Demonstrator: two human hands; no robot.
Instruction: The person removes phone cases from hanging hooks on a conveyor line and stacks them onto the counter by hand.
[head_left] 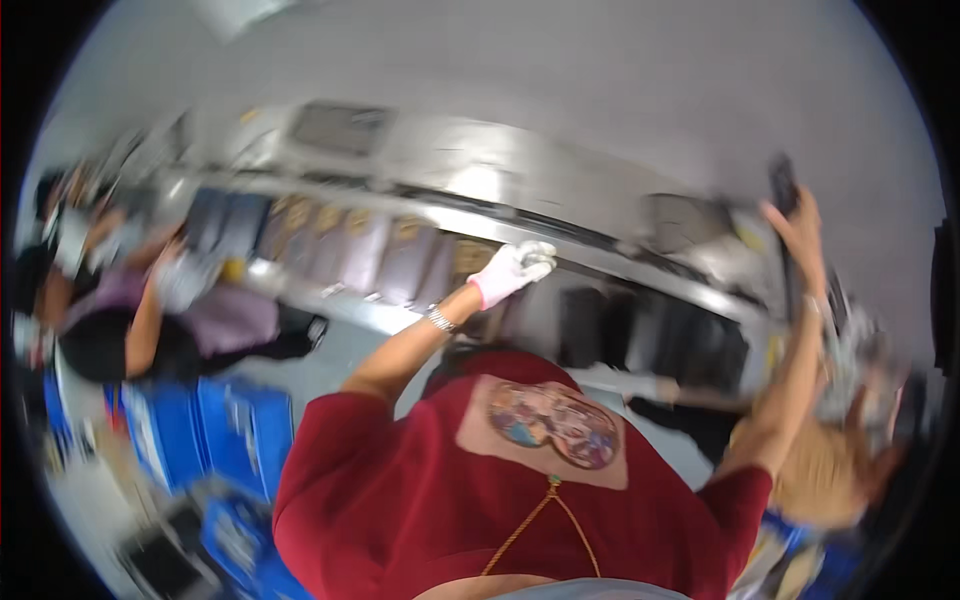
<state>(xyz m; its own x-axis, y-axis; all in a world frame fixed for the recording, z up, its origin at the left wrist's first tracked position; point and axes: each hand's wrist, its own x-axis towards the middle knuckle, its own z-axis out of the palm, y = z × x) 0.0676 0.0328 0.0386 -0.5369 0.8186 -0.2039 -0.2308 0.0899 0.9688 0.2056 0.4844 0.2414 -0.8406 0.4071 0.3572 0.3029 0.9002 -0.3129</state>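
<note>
While blur softens much of my feed, I can make out both of the wearer's hands; the right hand (799,232), bare, is raised between two and three o'clock, its fingers grasping a dark object (782,182) that stands up out of the grip (too smeared for me to say what it is); a band (815,302) circles that wrist. The left hand (514,271) wears a white glove with a pink cuff and sits just off centre toward one o'clock, fingers curled, in front of the rail (590,236); I cannot tell whether it is clenched on anything; a watch (440,318) shows below the cuff.

Beyond the rail the bench (430,150) runs across twelve o'clock, with a dark plate (340,128) lying on it at eleven; below the rail, upright cases (358,250) stand in a row at ten, and dark panels (700,342) at three to four. At nine I see a co-worker in purple (232,312); at four, a co-worker in tan (805,470); blue crates (243,432) sit at eight; the wearer's red shirt (375,490) fills six.
</note>
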